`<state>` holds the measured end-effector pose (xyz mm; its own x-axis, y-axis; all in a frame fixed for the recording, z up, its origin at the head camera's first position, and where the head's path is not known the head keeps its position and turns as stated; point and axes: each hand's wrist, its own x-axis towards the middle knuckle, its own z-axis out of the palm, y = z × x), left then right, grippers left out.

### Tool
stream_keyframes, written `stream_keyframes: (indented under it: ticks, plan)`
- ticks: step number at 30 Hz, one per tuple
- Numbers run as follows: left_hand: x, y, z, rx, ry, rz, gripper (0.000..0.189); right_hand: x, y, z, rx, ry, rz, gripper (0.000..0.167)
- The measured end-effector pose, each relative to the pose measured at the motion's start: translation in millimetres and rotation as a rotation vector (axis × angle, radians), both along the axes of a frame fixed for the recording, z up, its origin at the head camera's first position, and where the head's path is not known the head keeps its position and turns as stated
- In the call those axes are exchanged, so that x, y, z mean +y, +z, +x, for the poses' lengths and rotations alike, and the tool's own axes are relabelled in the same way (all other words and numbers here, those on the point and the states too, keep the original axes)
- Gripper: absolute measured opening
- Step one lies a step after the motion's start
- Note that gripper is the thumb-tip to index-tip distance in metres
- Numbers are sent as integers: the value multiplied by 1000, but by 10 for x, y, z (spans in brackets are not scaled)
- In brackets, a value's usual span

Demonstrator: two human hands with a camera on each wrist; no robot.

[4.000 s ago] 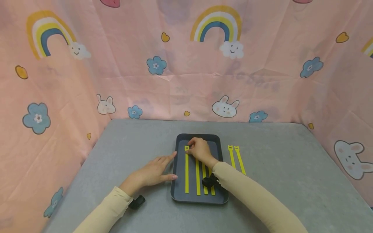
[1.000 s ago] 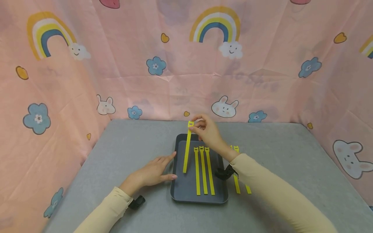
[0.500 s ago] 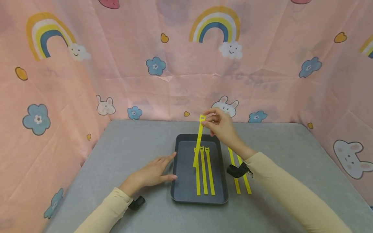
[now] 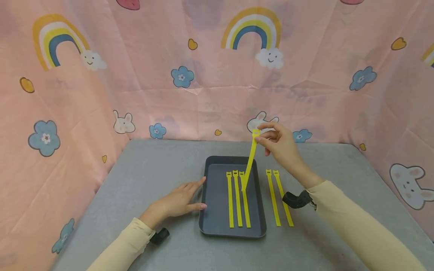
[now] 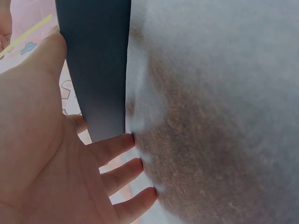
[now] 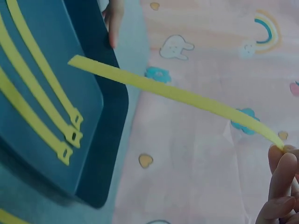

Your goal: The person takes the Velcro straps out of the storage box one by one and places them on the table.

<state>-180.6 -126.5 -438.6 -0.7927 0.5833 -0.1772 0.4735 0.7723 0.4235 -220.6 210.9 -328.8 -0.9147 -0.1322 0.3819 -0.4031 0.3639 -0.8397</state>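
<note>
A pink printed cloth [image 4: 210, 99] is hanging behind and to both sides of a grey bench [image 4: 162, 162]. On the bench a dark, shallow tray [image 4: 214, 199] is lying lengthwise before the person. The left hand [image 4: 174, 201] is resting beside it with fingers extended, the index fingertip and thumb meeting its left wall and gripping nothing; pressing harder there could be nudging the tray sideways and upsetting the row inside. The right hand [image 4: 283, 148] is pinching, between thumb and fingers, the head end of one yellow strap [image 4: 251, 162], whose tail is slanting down over the tray's right half. On that wrist, a black camera [image 4: 296, 200] is hanging over the two straps [image 4: 273, 199] lying on the bench, so a low sweep of the forearm could be knocking them askew. Three more straps [image 4: 238, 205] are lying side by side on the tray's floor, heads at the far end. The held strap is bending slightly near the fingertips, so a loose pinch could be letting it twist or drop, and its tail could be brushing the nearest strap out of line.
</note>
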Motion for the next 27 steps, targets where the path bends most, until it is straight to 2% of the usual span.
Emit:
stream_keyframes:
  ticks: [11, 17, 27]
  plan:
    - [0, 3, 5, 1, -3, 4, 89, 352, 64, 127, -18, -98, 30, 32]
    - [-5, -4, 6, 0, -3, 3, 89, 548, 31, 199, -44, -153, 64, 32]
    - [-4, -25, -12, 5, -4, 1, 90, 815, -41, 380, -102, -193, 137, 34]
